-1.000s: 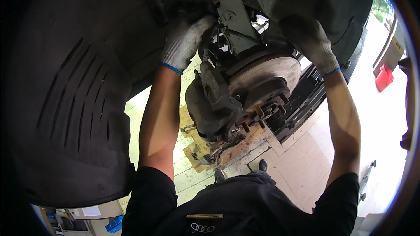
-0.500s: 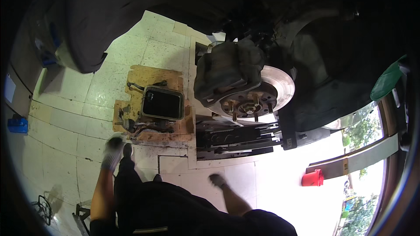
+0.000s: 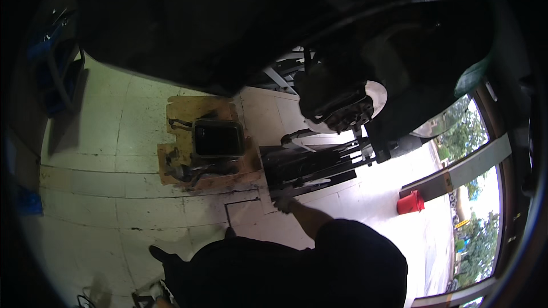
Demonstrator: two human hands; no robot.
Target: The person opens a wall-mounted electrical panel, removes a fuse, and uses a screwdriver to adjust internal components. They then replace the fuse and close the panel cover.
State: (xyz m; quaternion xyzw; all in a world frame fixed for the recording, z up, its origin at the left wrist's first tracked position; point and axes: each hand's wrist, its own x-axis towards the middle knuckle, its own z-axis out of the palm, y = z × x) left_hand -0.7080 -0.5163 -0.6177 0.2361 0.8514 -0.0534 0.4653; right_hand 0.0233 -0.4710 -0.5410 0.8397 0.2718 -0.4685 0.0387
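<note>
My right hand (image 3: 284, 202), in a greyish glove, hangs over the pale tiled floor beside the near edge of the dark lift platform (image 3: 308, 168). Its fingers look loosely apart, with nothing seen in them. Down at the lower left edge, a small part of my left hand (image 3: 162, 293) shows next to a dark metal frame (image 3: 144, 298); its fingers are too dark to make out. Ahead of me, a raised vehicle bears a wheel hub with a brake disc (image 3: 377, 100) and caliper (image 3: 322, 100).
A stained cardboard sheet (image 3: 180, 108) lies on the floor, bearing a metal tray (image 3: 242, 149) of dark liquid and several greasy arm-like parts (image 3: 197, 174). A red bucket (image 3: 410, 202) stands right, near the open doorway. The dark vehicle body (image 3: 188, 28) hangs overhead.
My view has turned and moved back from the hub. My left hand has dropped from near the cardboard to the lower edge by the metal frame. My right hand now shows nearer the platform.
</note>
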